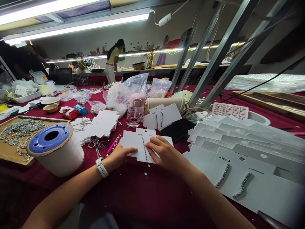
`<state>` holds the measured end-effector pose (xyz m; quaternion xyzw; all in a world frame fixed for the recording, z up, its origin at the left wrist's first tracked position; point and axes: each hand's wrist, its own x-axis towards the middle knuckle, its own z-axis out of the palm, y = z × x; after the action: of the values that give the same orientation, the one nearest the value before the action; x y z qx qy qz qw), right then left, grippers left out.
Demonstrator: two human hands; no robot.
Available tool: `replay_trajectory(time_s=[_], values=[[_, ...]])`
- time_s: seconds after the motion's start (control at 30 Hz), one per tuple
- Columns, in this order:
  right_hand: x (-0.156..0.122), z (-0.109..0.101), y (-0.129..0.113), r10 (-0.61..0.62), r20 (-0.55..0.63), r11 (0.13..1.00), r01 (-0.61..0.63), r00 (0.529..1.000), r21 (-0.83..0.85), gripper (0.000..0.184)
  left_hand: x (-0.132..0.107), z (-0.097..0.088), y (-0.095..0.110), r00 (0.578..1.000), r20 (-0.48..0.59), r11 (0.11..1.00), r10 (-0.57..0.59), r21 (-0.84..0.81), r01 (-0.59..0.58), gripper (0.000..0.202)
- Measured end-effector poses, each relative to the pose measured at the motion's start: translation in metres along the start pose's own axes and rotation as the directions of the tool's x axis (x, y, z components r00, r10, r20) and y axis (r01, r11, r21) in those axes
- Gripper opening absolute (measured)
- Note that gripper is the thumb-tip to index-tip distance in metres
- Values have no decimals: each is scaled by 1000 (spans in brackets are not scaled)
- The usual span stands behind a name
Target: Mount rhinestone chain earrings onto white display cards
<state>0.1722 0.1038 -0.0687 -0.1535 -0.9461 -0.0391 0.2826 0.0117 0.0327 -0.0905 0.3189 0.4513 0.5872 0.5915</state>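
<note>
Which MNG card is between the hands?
The card with the left hand and right hand at its sides; others are beside the pink-lidded bottle and atop the stack at right.

I watch through one head-worn camera, facing forward and down across a dark-red cloth-covered table (143, 197). It frames the bare left hand (119, 156) close at seven o'clock, bare right hand (164, 150) close at five, and a yellow-topped person (112, 58) far off toward eleven.
</note>
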Motion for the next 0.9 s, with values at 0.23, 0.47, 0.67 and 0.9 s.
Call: replay_trajectory(time_s=[0.23,0.47,0.67,0.9], values=[[-1,2,1,-6,7,999,6,1000,-42,16,-3,3,5,1000,-20,1000,-19,-13,18,43],[-1,1,1,-1,10,997,1,1000,-78,15,-1,3,4,999,-31,999,-14,-48,12,42],[-1,2,-1,-38,22,994,40,999,-104,14,-1,4,4,999,-46,999,-24,-40,22,36],[-2,4,0,-63,37,985,68,997,-158,12,-2,4,7,994,-43,992,-97,-83,93,23]])
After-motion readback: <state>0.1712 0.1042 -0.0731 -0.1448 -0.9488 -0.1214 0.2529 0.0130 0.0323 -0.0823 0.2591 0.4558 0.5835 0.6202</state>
